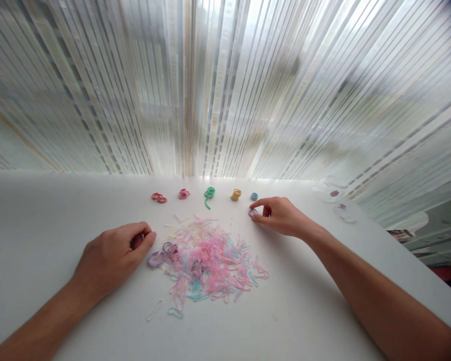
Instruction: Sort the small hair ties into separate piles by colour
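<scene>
Between thumb and forefinger, my right hand (280, 216) pinches a small purple hair tie (252, 212) just above the white table. My left hand (115, 255) rests on the table with its fingers curled in; what they hold, if anything, is hidden. Close to its fingertips lie purple hair ties (156, 259) at the left edge of a loose pile of thin pink, blue and pale elastic bands (210, 260). Past the pile is a row of small groups: red ties (159, 198), pink ties (184, 194), green ties (209, 192), yellow ties (236, 194) and blue ties (254, 196).
A string curtain (218, 90) hangs along the table's far edge. Clear, transparent items (345, 213) lie at the far right of the white table (304, 311). Single stray bands (155, 311) are scattered in front of the pile.
</scene>
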### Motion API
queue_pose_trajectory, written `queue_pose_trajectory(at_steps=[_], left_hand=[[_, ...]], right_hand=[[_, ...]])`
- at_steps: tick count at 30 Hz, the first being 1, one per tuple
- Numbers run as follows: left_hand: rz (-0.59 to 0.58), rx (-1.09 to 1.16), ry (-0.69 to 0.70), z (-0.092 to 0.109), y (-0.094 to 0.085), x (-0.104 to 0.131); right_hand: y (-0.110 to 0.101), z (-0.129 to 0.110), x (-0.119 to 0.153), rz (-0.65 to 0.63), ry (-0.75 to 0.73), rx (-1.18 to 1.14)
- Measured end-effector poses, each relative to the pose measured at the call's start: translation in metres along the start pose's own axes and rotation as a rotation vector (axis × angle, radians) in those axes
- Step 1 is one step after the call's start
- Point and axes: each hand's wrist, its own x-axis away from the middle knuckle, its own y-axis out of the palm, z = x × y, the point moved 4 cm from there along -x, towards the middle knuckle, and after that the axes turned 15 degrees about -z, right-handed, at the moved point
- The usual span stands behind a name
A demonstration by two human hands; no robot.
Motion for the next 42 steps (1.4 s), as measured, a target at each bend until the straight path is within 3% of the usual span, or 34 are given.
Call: queue_pose_trajectory(at_steps=[16,19,25,32,37,42], left_hand=[[0.011,0.009,0.004,0.002,-0.002,0.002],[0.02,0.022,0.004,0.003,-0.003,0.003],[0.031,0.043,0.018,0.006,-0.004,0.005],[0.041,0.056,0.03,0.007,-0.004,0.006],[0.047,0.059,0.044,0.006,-0.003,0.006],[0.051,0.059,0.045,0.006,-0.003,0.006]], right_hand=[[-0.004,0.0,0.002,0.061,-0.003,-0.006],[-0.005,-0.011,0.006,0.083,-0.057,-0.048],[0.007,-0.053,0.021,-0.014,-0.187,-0.108],[0.045,-0.109,0.046,-0.05,-0.56,-0.051],[0.064,-0.118,0.05,-0.065,-0.669,0.108],[0.066,-0.112,0.046,-0.054,-0.673,0.088]])
